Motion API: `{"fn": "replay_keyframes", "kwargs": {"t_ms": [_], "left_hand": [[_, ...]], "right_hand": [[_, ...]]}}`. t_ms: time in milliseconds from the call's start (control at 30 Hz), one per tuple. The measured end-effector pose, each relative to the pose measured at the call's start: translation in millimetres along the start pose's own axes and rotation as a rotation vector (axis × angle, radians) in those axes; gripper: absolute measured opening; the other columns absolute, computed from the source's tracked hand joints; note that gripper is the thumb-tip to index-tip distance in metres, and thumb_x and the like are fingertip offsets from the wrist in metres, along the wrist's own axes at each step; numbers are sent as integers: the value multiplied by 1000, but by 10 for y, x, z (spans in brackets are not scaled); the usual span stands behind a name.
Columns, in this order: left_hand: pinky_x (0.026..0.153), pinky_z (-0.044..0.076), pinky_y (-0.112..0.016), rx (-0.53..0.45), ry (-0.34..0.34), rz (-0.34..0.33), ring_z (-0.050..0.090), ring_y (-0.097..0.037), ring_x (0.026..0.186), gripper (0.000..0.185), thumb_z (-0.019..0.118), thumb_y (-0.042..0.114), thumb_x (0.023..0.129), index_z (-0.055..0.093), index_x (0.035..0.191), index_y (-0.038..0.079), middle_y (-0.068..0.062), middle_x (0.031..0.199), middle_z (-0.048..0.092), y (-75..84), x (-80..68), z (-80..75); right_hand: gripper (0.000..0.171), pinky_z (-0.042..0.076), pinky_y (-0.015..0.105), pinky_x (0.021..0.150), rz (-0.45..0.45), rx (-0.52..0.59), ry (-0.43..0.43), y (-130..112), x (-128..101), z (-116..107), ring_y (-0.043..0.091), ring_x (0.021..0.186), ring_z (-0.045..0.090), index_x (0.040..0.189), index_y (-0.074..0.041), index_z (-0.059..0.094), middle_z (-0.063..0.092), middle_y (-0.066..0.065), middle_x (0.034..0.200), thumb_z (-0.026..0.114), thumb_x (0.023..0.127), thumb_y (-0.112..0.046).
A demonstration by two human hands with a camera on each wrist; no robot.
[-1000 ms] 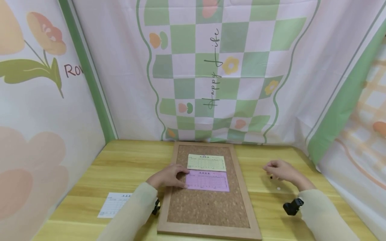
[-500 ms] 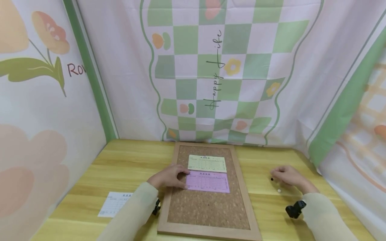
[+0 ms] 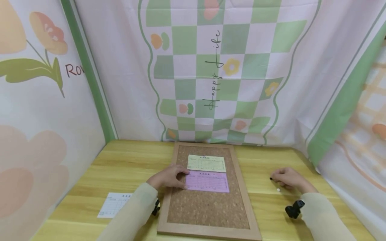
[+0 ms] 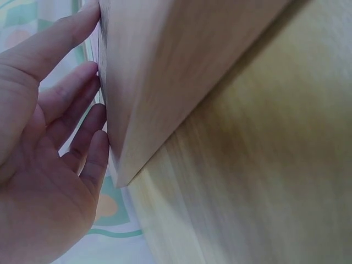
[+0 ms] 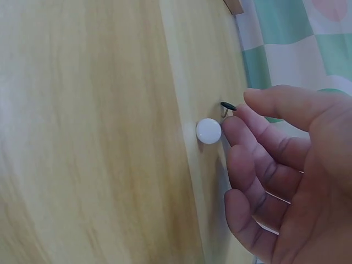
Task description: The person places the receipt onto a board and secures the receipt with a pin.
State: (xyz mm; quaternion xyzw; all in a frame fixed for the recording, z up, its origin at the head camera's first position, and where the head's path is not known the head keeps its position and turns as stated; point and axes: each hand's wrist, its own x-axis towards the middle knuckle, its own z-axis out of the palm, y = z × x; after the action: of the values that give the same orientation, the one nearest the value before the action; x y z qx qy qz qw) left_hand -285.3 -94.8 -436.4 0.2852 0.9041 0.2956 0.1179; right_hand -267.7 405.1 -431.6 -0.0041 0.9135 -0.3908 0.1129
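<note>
On the cork board, my left hand presses thumb and fingertips on the left edge of a purple printed slip. A pale yellow printed slip lies just above it, with a small pinkish spot at its top edge. In the left wrist view, the fingertips stand at the board's wooden frame. To the right, my right hand is low over the table, fingers loosely bent. Its index fingertip is right at a black thumbtack, the thumb slightly apart. A white thumbtack lies beside the fingers.
A white printed slip lies on the wooden table left of the board, partly covered by the left sleeve. Patterned curtains close off the back and both sides of the table.
My right hand has come down and slightly right, its fingertips now at the black thumbtack. The left hand and the slips have stayed in place.
</note>
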Motion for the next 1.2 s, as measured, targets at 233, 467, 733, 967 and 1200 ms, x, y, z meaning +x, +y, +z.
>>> {"fn": "replay_keyframes", "kwargs": {"t_ms": [233,467,733,967,1200], "left_hand": [[111,35,-47,0,2,-3,44,-30,133,58,84,25,83,62,134,6,-9,139,54,-12,3,7],[110,36,-46,2,2,0,45,-30,131,59,85,25,83,62,134,6,-10,138,55,-8,2,5],[110,37,-46,2,-1,-2,44,-29,131,58,84,25,83,62,134,6,-9,138,55,-9,5,6],[110,36,-47,13,0,5,45,-29,131,59,84,26,83,62,134,6,-9,138,55,-12,5,3],[110,36,-47,9,-4,-5,44,-30,132,59,84,27,83,62,135,7,-9,139,55,-5,4,1]], "right_hand": [[30,44,24,54,12,-24,15,19,14,11,14,69,52,106,7,67,56,0,77,61,100,-22],[29,40,23,50,19,-50,28,69,47,42,11,59,45,106,4,70,49,-2,66,63,99,-24],[33,39,24,49,5,-53,27,49,31,62,10,52,41,111,8,68,46,-3,60,63,99,-22],[30,39,24,49,4,-43,37,28,24,62,11,56,42,107,8,68,51,-1,65,62,99,-21],[24,39,23,51,0,-21,10,45,40,50,11,57,43,97,4,69,49,-2,64,60,100,-18]]}}
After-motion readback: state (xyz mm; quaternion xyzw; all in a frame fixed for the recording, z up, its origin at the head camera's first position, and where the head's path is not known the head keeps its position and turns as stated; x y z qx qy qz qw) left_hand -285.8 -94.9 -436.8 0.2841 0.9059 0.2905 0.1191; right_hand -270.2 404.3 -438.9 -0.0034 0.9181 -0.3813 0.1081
